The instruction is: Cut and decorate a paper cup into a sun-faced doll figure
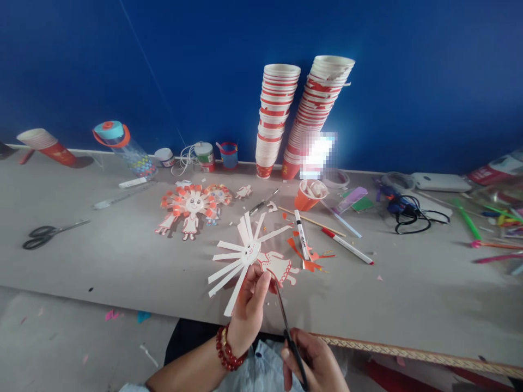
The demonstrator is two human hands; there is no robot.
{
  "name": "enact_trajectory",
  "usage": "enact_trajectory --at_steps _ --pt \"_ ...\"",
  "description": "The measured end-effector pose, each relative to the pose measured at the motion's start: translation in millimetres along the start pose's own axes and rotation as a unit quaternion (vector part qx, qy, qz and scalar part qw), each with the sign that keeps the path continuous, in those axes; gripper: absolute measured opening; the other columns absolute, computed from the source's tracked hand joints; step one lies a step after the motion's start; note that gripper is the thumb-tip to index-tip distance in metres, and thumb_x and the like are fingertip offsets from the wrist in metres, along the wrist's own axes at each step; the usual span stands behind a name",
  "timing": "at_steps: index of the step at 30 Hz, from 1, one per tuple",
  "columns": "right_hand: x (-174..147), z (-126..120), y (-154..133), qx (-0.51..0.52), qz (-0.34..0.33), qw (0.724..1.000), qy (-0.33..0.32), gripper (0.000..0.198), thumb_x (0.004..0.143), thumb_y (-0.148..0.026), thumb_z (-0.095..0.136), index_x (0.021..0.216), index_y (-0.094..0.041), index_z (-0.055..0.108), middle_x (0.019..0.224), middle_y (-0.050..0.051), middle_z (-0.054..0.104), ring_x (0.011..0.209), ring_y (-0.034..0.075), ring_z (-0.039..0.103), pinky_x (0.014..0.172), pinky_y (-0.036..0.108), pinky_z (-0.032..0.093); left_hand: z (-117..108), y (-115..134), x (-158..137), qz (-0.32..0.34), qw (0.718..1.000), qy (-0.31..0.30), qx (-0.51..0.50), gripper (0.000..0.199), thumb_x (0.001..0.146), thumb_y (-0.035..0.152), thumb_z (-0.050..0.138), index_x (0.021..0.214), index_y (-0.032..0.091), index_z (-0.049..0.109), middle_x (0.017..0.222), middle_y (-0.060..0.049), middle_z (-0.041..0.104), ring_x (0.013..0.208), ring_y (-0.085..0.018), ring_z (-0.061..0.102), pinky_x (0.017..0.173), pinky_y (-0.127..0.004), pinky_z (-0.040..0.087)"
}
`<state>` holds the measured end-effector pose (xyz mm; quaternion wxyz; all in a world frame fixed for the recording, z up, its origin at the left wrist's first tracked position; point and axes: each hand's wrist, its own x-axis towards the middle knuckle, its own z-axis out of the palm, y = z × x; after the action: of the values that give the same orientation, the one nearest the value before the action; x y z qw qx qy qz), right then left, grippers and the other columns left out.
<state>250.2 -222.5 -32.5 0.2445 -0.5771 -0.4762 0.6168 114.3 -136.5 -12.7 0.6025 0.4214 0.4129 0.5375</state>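
Note:
My left hand pinches a white paper doll by its dress, holding it above the front of the table. The doll has a drawn face and long paper strips fanning out as hair; its dress is outlined in red. In my right hand is a pair of black-handled scissors. The blades point up and away, their tips at the dress's lower edge beside my left fingers. Whether the blades are apart is hard to make out. Finished-looking paper dolls with orange curled hair lie farther back.
Two tall stacks of paper cups lean by the blue wall. An orange cup holds scraps. Markers, orange paper scraps and a brush lie right of the doll. Other scissors and a bottle are at left.

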Motion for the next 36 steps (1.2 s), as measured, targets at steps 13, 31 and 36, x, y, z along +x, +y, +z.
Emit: enact_trajectory --at_steps 13,31,36 --pt "-0.6 0.2 -8.0 -0.012 0.001 1.0 0.014 0.036 0.083 -0.049 0.054 0.062 -0.023 0.04 0.045 -0.001 0.054 0.046 0.012 0.045 0.052 0.023 0.034 -0.9 1.7 0.2 -0.006 1.0 0.0 0.015 0.028 0.096 0.036 0.049 0.078 0.017 0.058 0.076 -0.003 0.063 0.073 -0.016 0.058 0.075 -0.029 0.045" --pt "-4.5 6.0 5.3 -0.057 -0.017 0.995 0.083 0.044 0.083 -0.05 0.061 0.059 -0.023 0.036 0.047 -0.006 0.04 0.046 0.011 0.038 0.048 0.023 0.028 -1.5 2.0 -2.9 0.001 0.999 -0.006 0.032 0.028 0.097 0.036 0.048 0.079 0.017 0.059 0.08 -0.005 0.066 0.072 -0.017 0.059 0.073 -0.03 0.047" --pt "-7.4 5.9 2.6 -0.099 -0.041 0.987 0.121 0.046 0.083 -0.056 0.06 0.059 -0.023 0.039 0.049 -0.005 0.04 0.049 0.012 0.036 0.049 0.024 0.029 -1.1 4.6 -4.3 0.011 0.999 -0.01 0.043 0.03 0.097 0.038 0.045 0.079 0.018 0.059 0.081 -0.005 0.066 0.074 -0.018 0.06 0.076 -0.031 0.048"
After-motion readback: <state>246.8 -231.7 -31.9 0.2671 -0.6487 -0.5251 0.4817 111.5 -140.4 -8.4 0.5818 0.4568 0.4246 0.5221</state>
